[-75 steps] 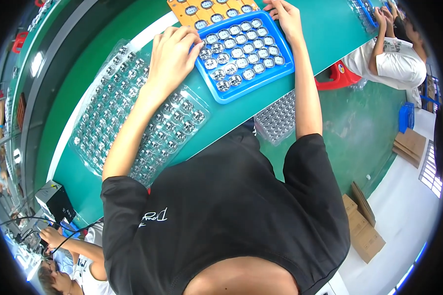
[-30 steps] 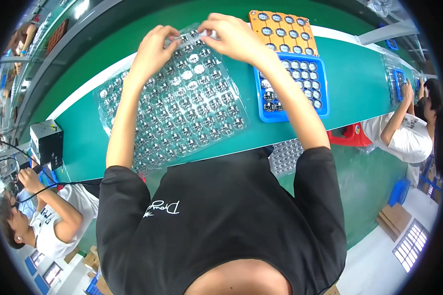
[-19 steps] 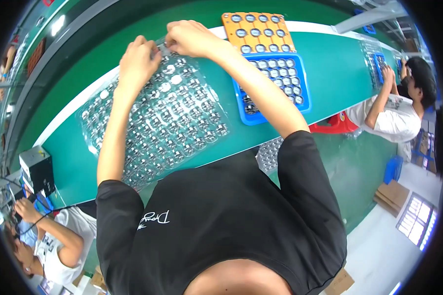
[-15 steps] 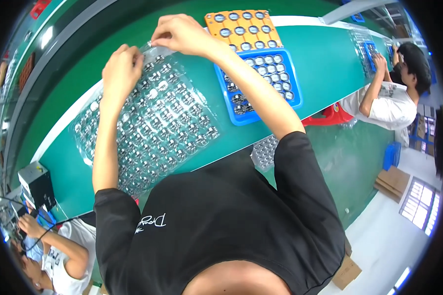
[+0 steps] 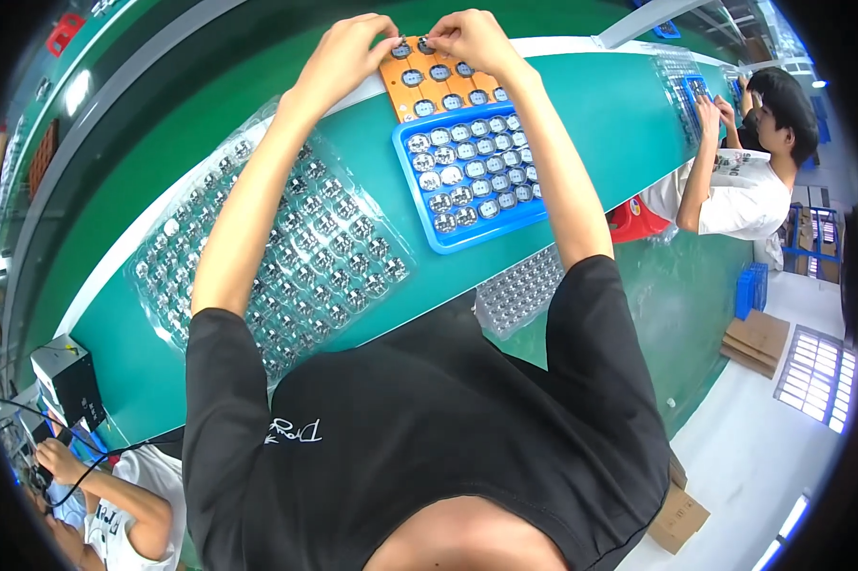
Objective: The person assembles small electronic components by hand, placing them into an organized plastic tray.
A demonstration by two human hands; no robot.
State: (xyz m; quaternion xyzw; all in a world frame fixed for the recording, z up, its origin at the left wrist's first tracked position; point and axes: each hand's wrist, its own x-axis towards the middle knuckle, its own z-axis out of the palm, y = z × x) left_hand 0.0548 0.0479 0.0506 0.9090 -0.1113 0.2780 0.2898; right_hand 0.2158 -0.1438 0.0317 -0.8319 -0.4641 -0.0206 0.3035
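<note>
My left hand (image 5: 351, 52) reaches to the far left corner of an orange fixture board (image 5: 419, 90), its fingertips pinched at a round dark part (image 5: 401, 51) there. Beside it, my right hand (image 5: 474, 40) has thumb and finger pressed together over the neighbouring round part (image 5: 426, 46) in the same row. Whatever small piece either hand grips is too small to make out. Several round parts sit in rows in the board's holes. Just nearer than the board stands a blue tray (image 5: 429, 244), filled with round silver parts, some partly hidden by my right forearm.
A clear blister tray (image 5: 391, 233) of small circuit pieces lies left on the green table (image 5: 600, 124), under my left forearm. Another blister tray (image 5: 519, 290) is below the table's near edge. Co-workers sit at right (image 5: 743, 181) and lower left (image 5: 139, 504). A black box (image 5: 68, 376) stands at left.
Both hands have moved right, from the far edge of the clear blister tray to the orange board. The blue tray's left columns, earlier behind my right forearm, now show.
</note>
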